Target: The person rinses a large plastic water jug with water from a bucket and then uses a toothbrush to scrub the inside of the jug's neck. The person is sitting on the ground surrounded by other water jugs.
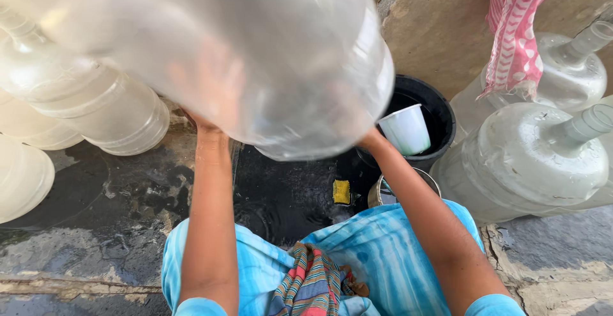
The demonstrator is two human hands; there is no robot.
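Wet dark stone floor (115,194) lies against a plaster wall (440,28). Both hands hold a large clear jug (211,47), raised at 12 o'clock, long axis running 10 to 4 o'clock. Left hand (207,92) presses flat underneath; right hand (369,140) is mostly hidden, grip unclear. At 2 o'clock, a black bucket (440,108) contains a white cup (406,129). A yellow sponge (341,191) lies below.
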